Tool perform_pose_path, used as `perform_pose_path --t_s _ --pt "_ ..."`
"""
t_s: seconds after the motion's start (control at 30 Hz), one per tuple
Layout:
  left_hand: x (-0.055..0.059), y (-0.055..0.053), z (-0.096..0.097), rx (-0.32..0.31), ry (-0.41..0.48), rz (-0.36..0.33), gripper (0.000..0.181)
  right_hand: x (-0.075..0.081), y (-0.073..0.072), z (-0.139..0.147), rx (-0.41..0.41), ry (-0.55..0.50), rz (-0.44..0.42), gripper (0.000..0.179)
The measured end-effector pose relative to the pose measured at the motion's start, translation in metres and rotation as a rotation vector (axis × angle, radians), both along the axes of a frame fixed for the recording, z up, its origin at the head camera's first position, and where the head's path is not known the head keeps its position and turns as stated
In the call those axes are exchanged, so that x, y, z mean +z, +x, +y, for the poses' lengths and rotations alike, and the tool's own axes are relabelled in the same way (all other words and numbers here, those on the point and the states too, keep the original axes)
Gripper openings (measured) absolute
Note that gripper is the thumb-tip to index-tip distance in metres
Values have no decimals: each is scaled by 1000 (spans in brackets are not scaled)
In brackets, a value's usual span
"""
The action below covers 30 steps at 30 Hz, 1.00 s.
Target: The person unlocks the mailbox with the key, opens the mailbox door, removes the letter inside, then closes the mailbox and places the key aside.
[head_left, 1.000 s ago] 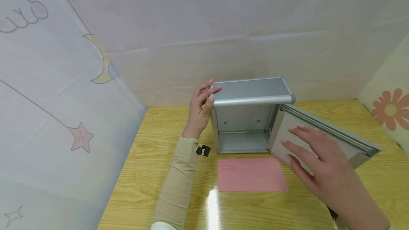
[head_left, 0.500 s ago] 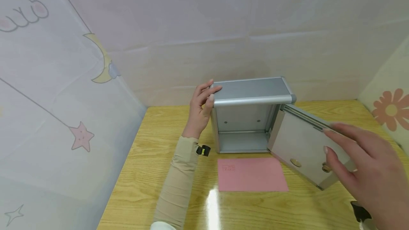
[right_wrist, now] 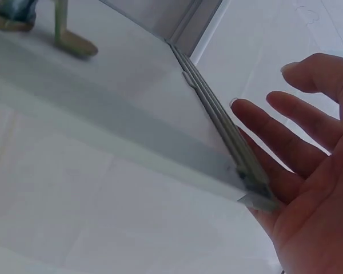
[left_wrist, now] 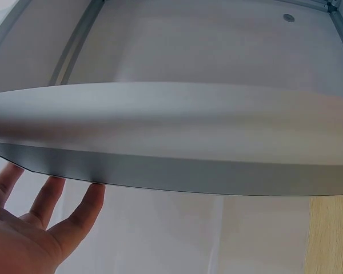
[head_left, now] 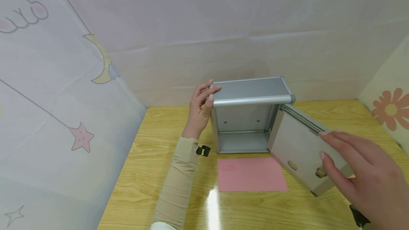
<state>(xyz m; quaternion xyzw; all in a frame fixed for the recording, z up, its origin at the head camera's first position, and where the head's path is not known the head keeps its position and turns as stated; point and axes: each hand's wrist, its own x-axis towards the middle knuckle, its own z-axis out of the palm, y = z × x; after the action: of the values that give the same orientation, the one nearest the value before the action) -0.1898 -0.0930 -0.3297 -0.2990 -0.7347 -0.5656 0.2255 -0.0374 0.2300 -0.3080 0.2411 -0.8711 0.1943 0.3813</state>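
Note:
A silvery grey metal box (head_left: pixel 252 91) stands on the table with its front doorway facing me. Its hinged door (head_left: pixel 301 137) hangs out to the right, and a brass-coloured lock (head_left: pixel 320 172) shows on the inner face. My left hand (head_left: pixel 199 107) rests on the box's top left corner, fingertips on the top and side and thumb at the front edge. At the door's free edge is my right hand (head_left: pixel 370 173), fingers extended; in the right wrist view the door's corner lies against the palm, the thumb apart. A pink envelope (head_left: pixel 252 175) lies flat before the box.
The wood-grain table (head_left: pixel 153 173) meets a pale backdrop wall (head_left: pixel 223 45) behind the box. A printed side wall (head_left: pixel 48 116) borders it on the left, and another with an orange flower (head_left: pixel 390 109) on the right.
My right hand has moved right from across the door's inner face to its free edge. The door has swung slightly toward me. My left hand, the box and the envelope have stayed put.

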Motion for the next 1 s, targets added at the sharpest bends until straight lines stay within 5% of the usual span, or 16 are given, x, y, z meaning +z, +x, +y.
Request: perform_pose_path --t_s 0.13,0.43,0.63,0.83,1.0 --pt "0 0 0 -3 3 4 64 2 2 -5 60 -11 26 62" --pt "-1 0 -1 2 -4 4 63 7 9 -16 179 15 -62 63" --pt "-1 0 -1 -3 -4 -6 62 5 9 -26 344 -9 -75 56" --pt "-1 0 -1 -4 -2 -2 61 3 3 -43 468 -55 -30 43" --pt "-5 -4 -1 -9 -3 5 61 0 -10 -64 519 -100 102 37"
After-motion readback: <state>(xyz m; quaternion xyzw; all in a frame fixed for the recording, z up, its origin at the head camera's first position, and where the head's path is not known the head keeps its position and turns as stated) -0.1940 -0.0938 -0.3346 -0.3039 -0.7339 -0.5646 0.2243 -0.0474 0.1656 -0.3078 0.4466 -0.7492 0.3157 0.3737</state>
